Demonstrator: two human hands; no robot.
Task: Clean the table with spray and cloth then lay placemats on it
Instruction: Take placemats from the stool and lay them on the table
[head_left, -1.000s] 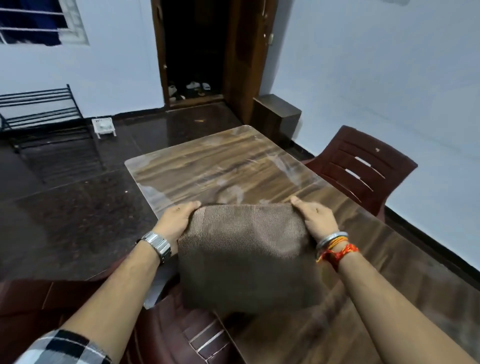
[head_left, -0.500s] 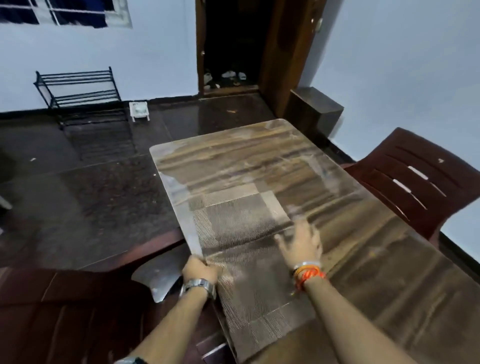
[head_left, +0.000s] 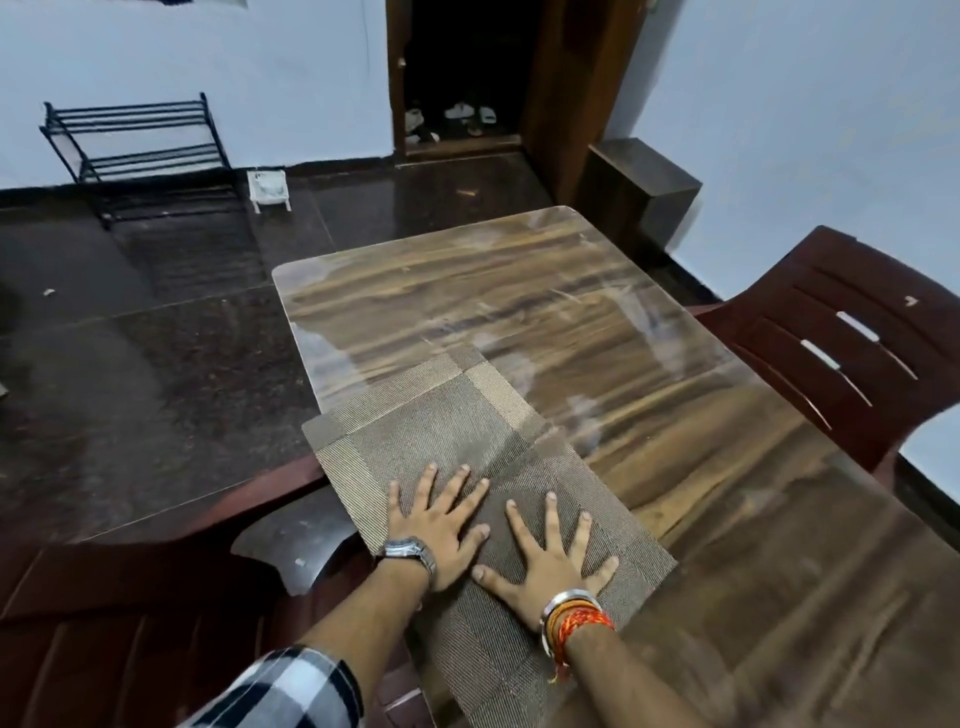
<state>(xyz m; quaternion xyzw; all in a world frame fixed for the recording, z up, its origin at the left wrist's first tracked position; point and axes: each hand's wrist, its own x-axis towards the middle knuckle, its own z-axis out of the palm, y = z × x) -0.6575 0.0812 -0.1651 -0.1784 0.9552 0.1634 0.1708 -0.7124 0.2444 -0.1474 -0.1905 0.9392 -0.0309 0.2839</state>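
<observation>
Wood-grain table (head_left: 571, 291), glossy top; wood shows across its far half and right side. Brown woven placemat (head_left: 447, 431) lies flat on the near-left part, skewed to the table edges, far-left corner overhanging the left edge. Left hand (head_left: 441, 525) and right hand (head_left: 550, 556) sit side by side, palms down on the mat, fingers straight and spread, gripping nothing. Maroon chair (head_left: 852, 353) just beside the right edge. Dark floor (head_left: 156, 389) runs left to the shoe rack (head_left: 140, 156).

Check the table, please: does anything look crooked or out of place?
The placemat sticks out past the left edge of the table, and a fold crease crosses the mat's middle. The left hand and right hand press flat on it.
</observation>
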